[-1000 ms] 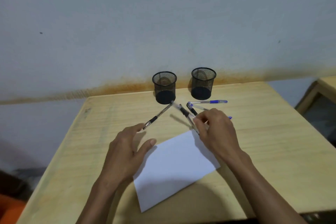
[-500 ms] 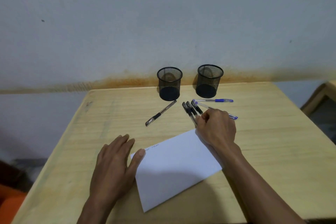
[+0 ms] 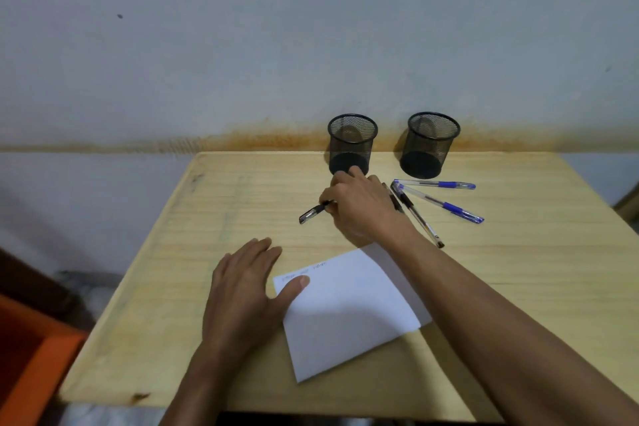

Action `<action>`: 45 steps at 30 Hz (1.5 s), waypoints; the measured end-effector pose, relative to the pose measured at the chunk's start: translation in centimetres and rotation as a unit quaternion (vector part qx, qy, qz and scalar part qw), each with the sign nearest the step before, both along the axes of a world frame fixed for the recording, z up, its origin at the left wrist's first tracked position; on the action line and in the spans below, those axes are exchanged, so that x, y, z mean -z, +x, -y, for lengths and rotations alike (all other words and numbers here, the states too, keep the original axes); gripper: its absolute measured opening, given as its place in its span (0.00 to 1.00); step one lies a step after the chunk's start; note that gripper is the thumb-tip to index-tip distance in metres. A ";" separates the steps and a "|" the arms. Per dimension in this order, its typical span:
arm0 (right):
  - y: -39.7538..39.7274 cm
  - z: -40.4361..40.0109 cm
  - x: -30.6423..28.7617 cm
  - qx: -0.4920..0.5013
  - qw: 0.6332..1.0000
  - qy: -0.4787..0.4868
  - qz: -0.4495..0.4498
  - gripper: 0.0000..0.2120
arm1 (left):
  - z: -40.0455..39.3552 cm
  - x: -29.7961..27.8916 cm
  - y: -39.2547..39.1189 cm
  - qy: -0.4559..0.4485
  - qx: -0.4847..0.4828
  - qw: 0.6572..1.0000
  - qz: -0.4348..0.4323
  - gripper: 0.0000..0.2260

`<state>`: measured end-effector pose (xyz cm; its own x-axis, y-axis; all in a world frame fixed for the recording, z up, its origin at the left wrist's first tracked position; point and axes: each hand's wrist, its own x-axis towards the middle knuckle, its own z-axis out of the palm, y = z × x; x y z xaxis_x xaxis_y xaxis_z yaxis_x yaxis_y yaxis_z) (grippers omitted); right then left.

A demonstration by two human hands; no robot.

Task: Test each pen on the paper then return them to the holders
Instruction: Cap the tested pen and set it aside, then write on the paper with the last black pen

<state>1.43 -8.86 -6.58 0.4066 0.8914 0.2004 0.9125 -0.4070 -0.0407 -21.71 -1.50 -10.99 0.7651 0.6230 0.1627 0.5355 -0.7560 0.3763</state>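
Observation:
A white sheet of paper lies on the wooden table, with faint scribbles near its far left corner. My left hand lies flat, its thumb pressing the paper's left corner. My right hand reaches left and pinches a black pen that lies in front of the left mesh holder. Two more black pens lie just right of that hand. Two blue pens lie in front of the right mesh holder. Both holders look empty.
The table's back edge meets a pale wall with a rusty stain line. An orange object sits low at the left, off the table. A wooden piece shows at the far right edge.
My right hand left the black pens by the paper and moved left to the lone black pen. My left hand settled flat on the paper's corner. The view shifted slightly.

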 end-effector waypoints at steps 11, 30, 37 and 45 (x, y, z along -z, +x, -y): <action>-2.7 2.7 -1.7 0.039 0.958 0.209 -0.193 0.09 | -0.2 -0.2 0.9 0.021 -0.015 1.000 0.001 0.34; -7.5 14.6 -5.1 -0.062 0.483 0.343 -0.804 0.32 | 3.8 -5.7 4.2 0.172 0.187 0.940 0.228 0.12; -9.3 12.1 -5.0 0.053 0.686 0.381 -0.617 0.08 | 5.0 -5.0 3.8 0.081 0.175 0.952 0.239 0.07; -9.6 11.4 -4.9 0.052 0.754 0.399 -0.519 0.06 | 5.2 -6.7 2.7 0.069 0.190 0.941 0.271 0.06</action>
